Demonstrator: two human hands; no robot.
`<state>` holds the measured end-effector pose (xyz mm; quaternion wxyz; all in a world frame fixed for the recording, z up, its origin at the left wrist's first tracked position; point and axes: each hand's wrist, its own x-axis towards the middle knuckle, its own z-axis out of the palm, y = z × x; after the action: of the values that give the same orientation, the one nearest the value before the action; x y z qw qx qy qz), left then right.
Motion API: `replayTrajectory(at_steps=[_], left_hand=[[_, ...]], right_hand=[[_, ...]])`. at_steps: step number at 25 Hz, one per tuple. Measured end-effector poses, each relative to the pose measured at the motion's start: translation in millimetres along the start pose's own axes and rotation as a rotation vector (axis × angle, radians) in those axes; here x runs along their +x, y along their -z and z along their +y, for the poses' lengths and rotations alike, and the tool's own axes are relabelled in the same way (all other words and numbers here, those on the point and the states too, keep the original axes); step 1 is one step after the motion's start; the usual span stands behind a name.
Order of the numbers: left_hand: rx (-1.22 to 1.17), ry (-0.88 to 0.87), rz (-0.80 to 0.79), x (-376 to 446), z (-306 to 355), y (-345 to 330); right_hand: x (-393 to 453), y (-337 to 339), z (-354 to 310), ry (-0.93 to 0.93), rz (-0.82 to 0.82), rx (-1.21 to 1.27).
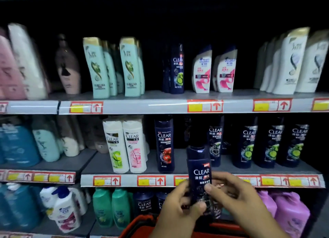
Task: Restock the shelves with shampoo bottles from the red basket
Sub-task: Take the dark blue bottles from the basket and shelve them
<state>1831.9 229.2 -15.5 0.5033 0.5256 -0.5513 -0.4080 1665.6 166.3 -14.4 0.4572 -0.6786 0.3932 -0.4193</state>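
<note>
Both hands hold one dark blue shampoo bottle (200, 173) upright in front of the middle shelf (178, 180), above the red basket (140, 225), which is mostly cut off by the bottom edge. Its lower label is hidden behind fingers. Left hand (178, 207) curls round the bottle's left side; right hand (231, 195) pinches its right side, thumb in front
</note>
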Motion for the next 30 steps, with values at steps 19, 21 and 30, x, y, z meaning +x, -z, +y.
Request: replayTrajectory(at_steps=[19,21,30], left_hand=[[0.003,-0.322,0.333,98,225,74],[0.012,-0.263,0.369,130,220,77],[0.093,-0.169,0.353,215,198,89]], right_hand=[[93,1,-242,0.277,0.160,-0.139],[126,5,-230,0.244,0.148,-0.214],[213,7,-185,0.193,0.217,-0.369]])
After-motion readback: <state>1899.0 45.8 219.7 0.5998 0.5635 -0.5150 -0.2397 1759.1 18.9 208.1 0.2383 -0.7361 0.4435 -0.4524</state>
